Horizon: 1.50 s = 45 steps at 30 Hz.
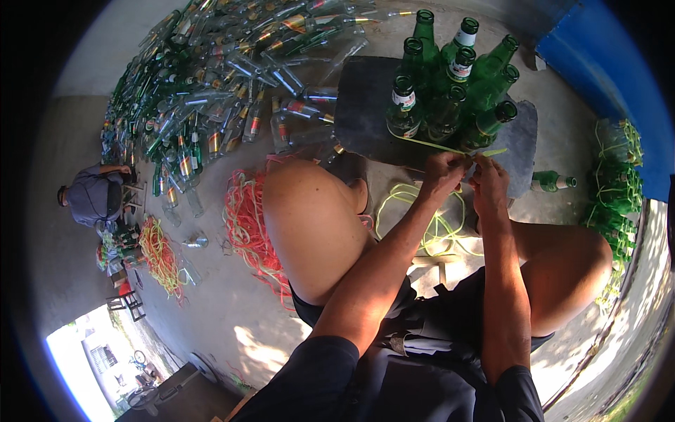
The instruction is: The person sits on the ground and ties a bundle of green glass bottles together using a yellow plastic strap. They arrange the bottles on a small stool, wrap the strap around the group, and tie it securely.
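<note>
Several green glass bottles (440, 113) stand upright in a tight cluster on a dark slab (364, 105). A yellow-green plastic strap (430, 143) runs along the near side of the bottles, low down, to my hands. My left hand (445, 169) pinches the strap at the slab's near edge. Close beside it, my right hand (489, 176) grips the strap too, and a short end sticks out above its fingers. Where the strap passes between the fingers is partly hidden. More of the strap lies in loose loops (387, 203) below the slab, between my legs.
A large heap of loose bottles (211, 95) covers the floor at upper left. Red and yellow straps (248, 227) lie beside my left knee. One green bottle (551, 181) lies right of the slab, near bundled bottles (617, 184). A person (97, 192) sits far left.
</note>
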Each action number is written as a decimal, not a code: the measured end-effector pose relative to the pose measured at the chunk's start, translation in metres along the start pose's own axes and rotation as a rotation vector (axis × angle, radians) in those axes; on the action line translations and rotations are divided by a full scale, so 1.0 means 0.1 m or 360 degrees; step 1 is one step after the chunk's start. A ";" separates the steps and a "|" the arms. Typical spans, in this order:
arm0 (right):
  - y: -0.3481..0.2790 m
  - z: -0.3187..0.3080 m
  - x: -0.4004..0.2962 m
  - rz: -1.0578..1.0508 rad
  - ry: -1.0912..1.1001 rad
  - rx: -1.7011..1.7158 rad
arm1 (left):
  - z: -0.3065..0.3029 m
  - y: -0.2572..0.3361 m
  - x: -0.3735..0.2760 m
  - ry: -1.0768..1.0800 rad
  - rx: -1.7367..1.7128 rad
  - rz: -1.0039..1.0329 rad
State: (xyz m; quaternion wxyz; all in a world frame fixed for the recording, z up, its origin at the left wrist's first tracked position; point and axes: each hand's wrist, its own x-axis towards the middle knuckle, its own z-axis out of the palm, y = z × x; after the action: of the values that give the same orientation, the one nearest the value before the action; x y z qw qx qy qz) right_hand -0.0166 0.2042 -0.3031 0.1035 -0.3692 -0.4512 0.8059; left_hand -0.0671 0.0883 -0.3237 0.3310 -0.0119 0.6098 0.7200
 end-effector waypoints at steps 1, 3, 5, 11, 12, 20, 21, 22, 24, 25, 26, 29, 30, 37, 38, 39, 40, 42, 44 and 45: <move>0.01 0.01 -0.01 -0.0004 0.0004 -0.0013 | -0.02 0.01 0.00 0.0010 -0.0005 -0.0019; 0.01 0.03 -0.02 -0.0006 -0.0013 -0.0054 | 0.00 0.01 0.00 -0.0004 -0.0029 -0.0069; 0.01 0.02 -0.05 -0.0033 -0.0072 -0.0069 | 0.01 0.02 0.03 0.0027 -0.0123 -0.0200; 0.01 0.04 -0.09 0.0146 -0.0029 -0.0137 | 0.10 0.30 -0.11 -0.0038 -0.0628 -0.0385; 0.01 0.08 -0.11 0.0180 -0.0077 -0.0135 | 0.01 0.16 -0.05 -0.0033 -0.0635 -0.0400; 0.13 -0.09 0.09 0.0106 -0.0122 -0.0119 | -0.03 0.07 0.07 0.0024 -0.0655 -0.0570; 0.13 -0.09 0.09 0.0097 -0.0136 -0.0137 | -0.04 0.05 0.08 0.0013 -0.0653 -0.0572; 0.13 -0.09 0.09 0.0090 -0.0145 -0.0156 | -0.05 0.04 0.09 0.0002 -0.0650 -0.0575; 0.12 -0.07 0.09 0.0073 -0.0163 -0.0193 | -0.07 0.03 0.09 0.0035 -0.0664 -0.0616; 0.11 -0.05 0.09 0.0055 -0.0151 -0.0248 | -0.07 0.04 0.09 0.0052 -0.0670 -0.0636; 0.10 -0.04 0.08 0.0038 -0.0138 -0.0303 | -0.07 0.04 0.09 0.0058 -0.0677 -0.0619; 0.14 0.00 0.08 -0.0034 -0.0101 -0.0421 | -0.07 0.03 0.11 0.0132 -0.0596 -0.0614; 0.16 -0.01 0.09 -0.0063 -0.0085 -0.0453 | -0.06 0.04 0.11 0.0154 -0.0577 -0.0600; 0.29 0.00 0.12 -0.0246 -0.0029 -0.0526 | 0.04 0.08 0.09 0.0353 -0.0482 -0.0479; 0.30 -0.01 0.13 -0.0319 -0.0028 -0.0601 | 0.06 0.10 0.08 0.0396 -0.0475 -0.0473; 0.33 -0.03 0.15 -0.0395 -0.0026 -0.0676 | 0.06 0.11 0.08 0.0383 -0.0454 -0.0454; 0.36 -0.04 0.18 -0.0442 -0.0017 -0.0690 | 0.07 0.12 0.08 0.0370 -0.0434 -0.0436; 0.38 -0.02 0.19 -0.0531 -0.0004 -0.0720 | 0.06 0.15 0.07 0.0343 -0.0400 -0.0417; 0.35 -0.01 0.14 -0.0644 0.0014 -0.0856 | 0.04 0.19 0.05 0.0313 -0.0372 -0.0417; 0.32 0.01 0.12 -0.0703 0.0022 -0.0922 | 0.02 0.18 0.06 0.0299 -0.0363 -0.0427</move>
State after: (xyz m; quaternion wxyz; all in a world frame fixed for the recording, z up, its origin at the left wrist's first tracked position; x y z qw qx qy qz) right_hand -0.0203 0.1916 -0.3341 0.1691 -0.2823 -0.7290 0.6003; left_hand -0.0796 0.0920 -0.3105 0.3620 -0.1976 0.5454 0.7297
